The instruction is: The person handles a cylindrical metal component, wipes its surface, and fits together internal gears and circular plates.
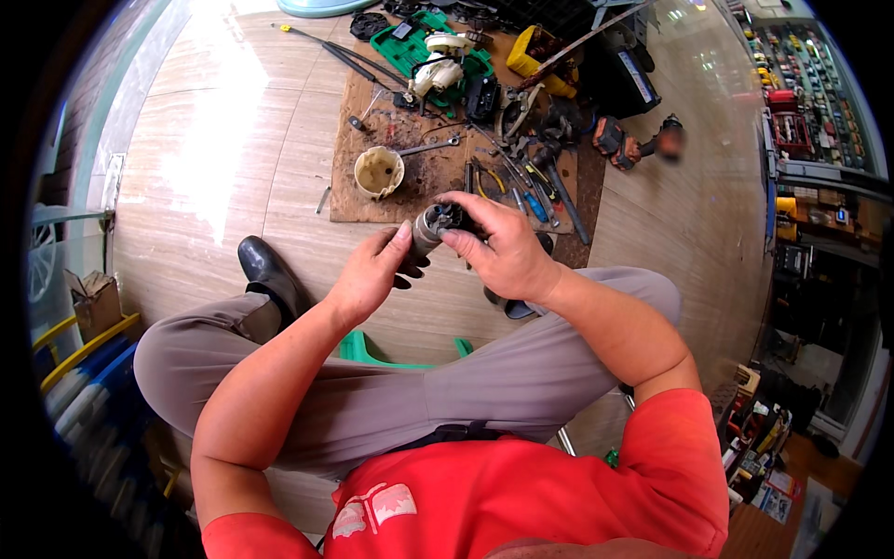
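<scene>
Between my two hands, above the near edge of a stained cardboard sheet (346,207), is a short cylindrical metal part (426,229) with a grey body and a dark, uneven end. My left hand (371,270) grips the grey body from the left, thumb on top and blackened fingers curled beneath. On the other side, my right hand (507,244) has its thumb and fingers closed around the dark end. The exact kind of part is too small to make out. A cream tub (379,172) with a dirty inside stands just beyond my left hand.
Pliers (488,179), a blue-handled screwdriver (535,207), a wrench (430,146) and several other tools lie on the cardboard. Behind are a green plastic case (399,45) and a yellow container (531,54). A power tool (616,144) lies right. A green stool (372,352) shows below my hands.
</scene>
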The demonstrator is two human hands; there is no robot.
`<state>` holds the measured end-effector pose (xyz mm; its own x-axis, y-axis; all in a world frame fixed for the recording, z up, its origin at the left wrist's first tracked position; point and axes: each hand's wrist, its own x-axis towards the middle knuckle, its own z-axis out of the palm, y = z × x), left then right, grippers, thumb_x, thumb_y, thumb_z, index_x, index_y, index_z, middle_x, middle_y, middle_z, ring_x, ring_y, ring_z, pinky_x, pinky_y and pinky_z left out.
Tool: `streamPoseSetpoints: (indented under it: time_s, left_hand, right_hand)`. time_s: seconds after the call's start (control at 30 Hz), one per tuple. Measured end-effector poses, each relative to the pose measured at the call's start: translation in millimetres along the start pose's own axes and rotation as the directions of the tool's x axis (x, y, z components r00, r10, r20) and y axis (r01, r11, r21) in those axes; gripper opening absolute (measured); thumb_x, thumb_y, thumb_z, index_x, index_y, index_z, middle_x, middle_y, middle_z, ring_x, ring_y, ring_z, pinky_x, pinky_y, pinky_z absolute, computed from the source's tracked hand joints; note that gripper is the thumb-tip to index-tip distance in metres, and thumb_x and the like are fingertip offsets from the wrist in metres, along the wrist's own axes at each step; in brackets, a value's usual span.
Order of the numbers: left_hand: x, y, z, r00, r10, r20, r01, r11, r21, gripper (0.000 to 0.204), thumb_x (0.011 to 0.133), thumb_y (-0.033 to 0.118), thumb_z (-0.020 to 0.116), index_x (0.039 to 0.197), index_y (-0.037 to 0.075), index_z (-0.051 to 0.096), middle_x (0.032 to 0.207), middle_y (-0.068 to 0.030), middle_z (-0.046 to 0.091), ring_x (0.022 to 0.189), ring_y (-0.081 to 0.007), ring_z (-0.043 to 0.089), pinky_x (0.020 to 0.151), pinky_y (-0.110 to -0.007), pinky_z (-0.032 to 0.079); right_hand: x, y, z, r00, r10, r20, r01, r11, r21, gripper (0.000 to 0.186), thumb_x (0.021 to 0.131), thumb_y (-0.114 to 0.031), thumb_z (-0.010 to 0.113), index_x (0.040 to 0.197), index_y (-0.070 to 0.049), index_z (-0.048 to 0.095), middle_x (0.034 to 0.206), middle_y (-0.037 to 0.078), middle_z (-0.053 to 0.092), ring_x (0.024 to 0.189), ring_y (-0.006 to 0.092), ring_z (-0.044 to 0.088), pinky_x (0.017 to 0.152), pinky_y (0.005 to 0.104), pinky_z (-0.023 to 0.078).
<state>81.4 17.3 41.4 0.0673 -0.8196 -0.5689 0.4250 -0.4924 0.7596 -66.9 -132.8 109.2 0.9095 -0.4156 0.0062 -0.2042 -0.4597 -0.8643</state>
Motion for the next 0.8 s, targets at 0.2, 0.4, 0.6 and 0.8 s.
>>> streamPoseSetpoints:
  time_s: [0.2, 0.4, 0.6, 0.8]
  left_hand:
    - [0.8, -0.7, -0.3, 1.0, 0.011, 0.001, -0.011, 1.0, 0.016, 0.053, 0.104, 0.049, 0.037, 0.119, 0.001, 0.055, 0.103, -0.0108, 0.066, 0.09, -0.0183, 0.064, 0.079, -0.032, 0.051]
    - [0.1, -1.1, 0.7, 1.0, 0.018, -0.012, -0.018, 1.0, -0.001, 0.051, 0.105, 0.047, 0.037, 0.12, 0.001, 0.055, 0.104, -0.0109, 0.066, 0.091, -0.0181, 0.064, 0.079, -0.032, 0.051]
    - [-0.5, -0.7, -0.6, 1.0, 0.026, -0.013, -0.025, 0.999, 0.04, 0.051, 0.105, 0.046, 0.037, 0.12, 0.001, 0.055, 0.104, -0.0108, 0.066, 0.091, -0.0181, 0.064, 0.079, -0.032, 0.051]
    - [-0.2, -0.2, -0.6, 0.999, 0.03, -0.017, -0.029, 0.997, 0.067, 0.051, 0.105, 0.046, 0.037, 0.119, 0.001, 0.055, 0.105, -0.0107, 0.066, 0.092, -0.018, 0.064, 0.079, -0.032, 0.051]
  right_hand:
    - [-1.4, 1.9, 0.5, 1.0, -0.013, -0.003, 0.013, 1.0, -0.027, 0.038, 0.091, -0.009, 0.067, 0.125, 0.001, 0.056, 0.099, 0.014, 0.067, 0.084, 0.0222, 0.065, 0.075, 0.0316, 0.051]
    - [-2.5, 6.4, 2.9, 0.997, -0.081, -0.004, 0.08, 0.993, -0.081, 0.038, 0.09, -0.008, 0.066, 0.125, 0.002, 0.056, 0.104, 0.018, 0.066, 0.09, 0.0271, 0.066, 0.078, 0.034, 0.052]
    - [-2.6, 4.3, 2.9, 0.998, -0.059, 0.006, 0.06, 0.996, -0.065, 0.038, 0.09, -0.007, 0.065, 0.126, 0.001, 0.055, 0.103, 0.016, 0.065, 0.087, 0.0253, 0.065, 0.077, 0.0329, 0.051]
    - [-2.6, 2.9, 2.1, 0.999, -0.049, -0.002, 0.049, 0.997, -0.059, 0.038, 0.091, -0.008, 0.065, 0.127, 0.001, 0.055, 0.101, 0.016, 0.065, 0.085, 0.0238, 0.064, 0.075, 0.0323, 0.051]
